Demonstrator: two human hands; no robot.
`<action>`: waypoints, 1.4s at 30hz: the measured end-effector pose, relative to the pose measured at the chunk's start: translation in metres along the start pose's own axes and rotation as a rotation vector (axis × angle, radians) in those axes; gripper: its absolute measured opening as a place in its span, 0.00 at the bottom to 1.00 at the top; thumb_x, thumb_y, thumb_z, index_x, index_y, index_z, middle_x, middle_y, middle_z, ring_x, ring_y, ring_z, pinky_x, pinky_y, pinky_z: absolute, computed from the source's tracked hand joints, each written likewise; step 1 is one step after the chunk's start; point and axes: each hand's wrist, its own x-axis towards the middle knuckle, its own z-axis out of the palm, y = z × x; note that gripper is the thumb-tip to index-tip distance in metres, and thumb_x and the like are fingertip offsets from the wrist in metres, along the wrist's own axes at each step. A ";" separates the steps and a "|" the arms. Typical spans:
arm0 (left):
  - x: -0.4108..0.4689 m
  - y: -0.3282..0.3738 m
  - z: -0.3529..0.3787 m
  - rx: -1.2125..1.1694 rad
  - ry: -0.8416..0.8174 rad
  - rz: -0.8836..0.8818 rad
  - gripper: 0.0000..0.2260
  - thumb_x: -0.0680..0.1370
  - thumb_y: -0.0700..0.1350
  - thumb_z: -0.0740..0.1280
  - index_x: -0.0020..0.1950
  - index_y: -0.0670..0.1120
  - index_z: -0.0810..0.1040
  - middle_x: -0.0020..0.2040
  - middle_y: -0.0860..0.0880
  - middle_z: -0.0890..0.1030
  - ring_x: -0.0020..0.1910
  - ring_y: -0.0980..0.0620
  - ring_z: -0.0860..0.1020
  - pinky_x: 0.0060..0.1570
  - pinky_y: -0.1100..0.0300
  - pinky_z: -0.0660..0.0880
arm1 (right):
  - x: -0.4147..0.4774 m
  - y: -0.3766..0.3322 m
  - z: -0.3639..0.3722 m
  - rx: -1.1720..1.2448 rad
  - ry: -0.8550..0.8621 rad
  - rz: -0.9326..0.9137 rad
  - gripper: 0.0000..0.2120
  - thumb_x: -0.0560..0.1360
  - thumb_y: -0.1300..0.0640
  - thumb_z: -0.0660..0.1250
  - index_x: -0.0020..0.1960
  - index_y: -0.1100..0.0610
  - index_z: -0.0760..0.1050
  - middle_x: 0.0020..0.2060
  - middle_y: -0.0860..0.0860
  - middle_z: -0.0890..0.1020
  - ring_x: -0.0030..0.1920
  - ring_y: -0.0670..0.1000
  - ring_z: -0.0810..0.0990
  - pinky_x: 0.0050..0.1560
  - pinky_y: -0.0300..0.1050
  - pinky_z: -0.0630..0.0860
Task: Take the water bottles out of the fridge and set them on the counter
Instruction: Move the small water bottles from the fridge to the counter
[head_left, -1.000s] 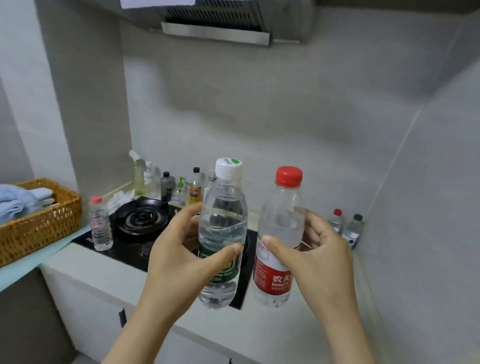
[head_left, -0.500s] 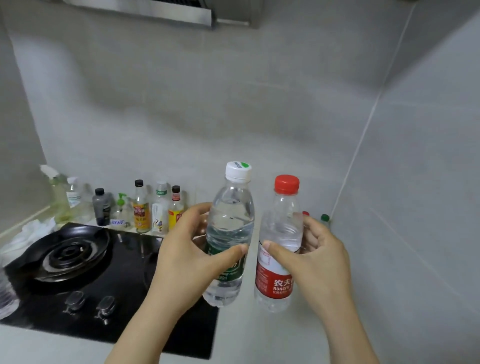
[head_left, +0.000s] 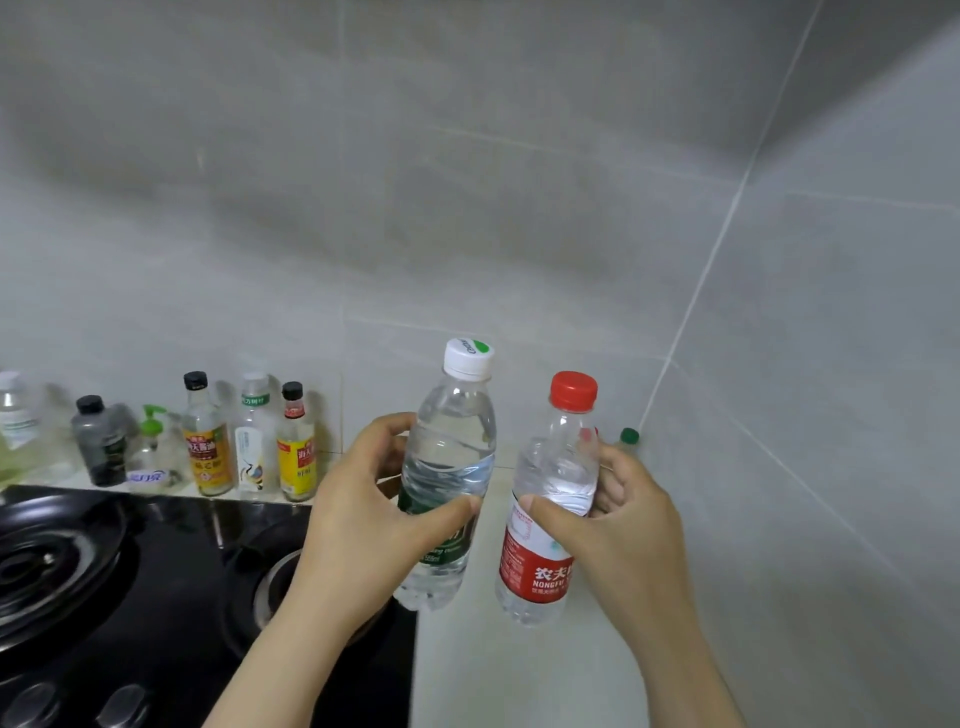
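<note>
I see two clear, ribbed plastic bottles held upright above the pale counter (head_left: 519, 675): the white-capped bottle (head_left: 447, 483), green-labelled, in my left hand (head_left: 363, 530), and the red-capped bottle (head_left: 550, 499), red-labelled, in my right hand (head_left: 618, 530). Each hand's fingers wrap its bottle. Since half a second ago, the glossy black stove (head_left: 130, 597) has slid further left and looms larger.

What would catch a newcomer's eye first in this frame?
Two clear water bottles held upright at centre: the white-capped bottle in the left hand, the red-capped bottle in the right hand, both above the pale counter. To the left lies a black gas hob, with a row of condiment bottles against the tiled wall behind it.
</note>
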 end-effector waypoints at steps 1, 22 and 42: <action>0.005 -0.004 0.002 0.000 -0.003 -0.008 0.28 0.59 0.49 0.80 0.55 0.60 0.74 0.46 0.66 0.81 0.47 0.67 0.79 0.43 0.73 0.74 | 0.005 0.003 0.001 -0.009 0.001 0.005 0.22 0.63 0.60 0.80 0.46 0.40 0.76 0.40 0.33 0.84 0.43 0.39 0.84 0.46 0.44 0.81; 0.113 -0.105 0.087 0.176 -0.085 -0.133 0.24 0.62 0.44 0.80 0.52 0.54 0.73 0.42 0.58 0.81 0.44 0.66 0.78 0.40 0.75 0.71 | 0.145 0.126 0.017 -0.244 -0.061 0.136 0.23 0.61 0.50 0.80 0.52 0.44 0.75 0.45 0.41 0.84 0.45 0.42 0.83 0.46 0.46 0.81; 0.176 -0.243 0.165 0.286 -0.263 -0.407 0.26 0.60 0.48 0.79 0.51 0.55 0.69 0.44 0.57 0.80 0.41 0.57 0.80 0.42 0.54 0.79 | 0.238 0.284 0.056 -0.403 -0.092 0.336 0.25 0.62 0.51 0.80 0.57 0.48 0.78 0.47 0.44 0.85 0.48 0.46 0.83 0.51 0.45 0.80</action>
